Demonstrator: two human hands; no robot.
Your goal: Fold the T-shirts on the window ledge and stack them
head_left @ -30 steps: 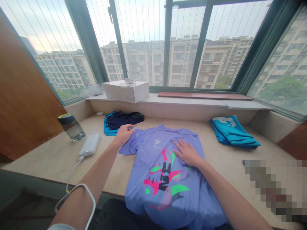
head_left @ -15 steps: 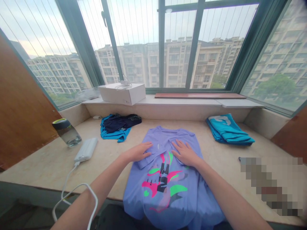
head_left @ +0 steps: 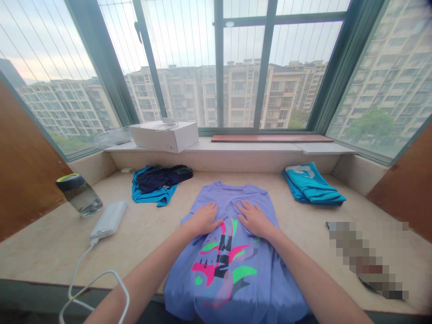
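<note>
A purple T-shirt (head_left: pixel 243 265) with a pink, green and black print lies in front of me, its collar toward the window and its lower part hanging over the front edge of the stone counter. My left hand (head_left: pixel 206 218) rests flat on the upper left of the shirt, fingers stretched out. On the upper right, my right hand (head_left: pixel 254 219) lies flat with its fingers spread. The sleeves look turned inward under my hands, and neither hand grips the cloth.
Blue and dark clothes (head_left: pixel 158 182) lie loosely at back left; a folded teal garment (head_left: pixel 313 184) sits at back right. A tilted-looking bottle (head_left: pixel 81 195) and a white power bank (head_left: pixel 108 219) with a cable are on the left. A white box (head_left: pixel 165 136) stands on the sill. A blurred-out object (head_left: pixel 369 261) lies right.
My left hand has slid inward onto the shirt's chest, closer to my right hand. My right hand stays on the upper right of the shirt. The camera view has shifted slightly.
</note>
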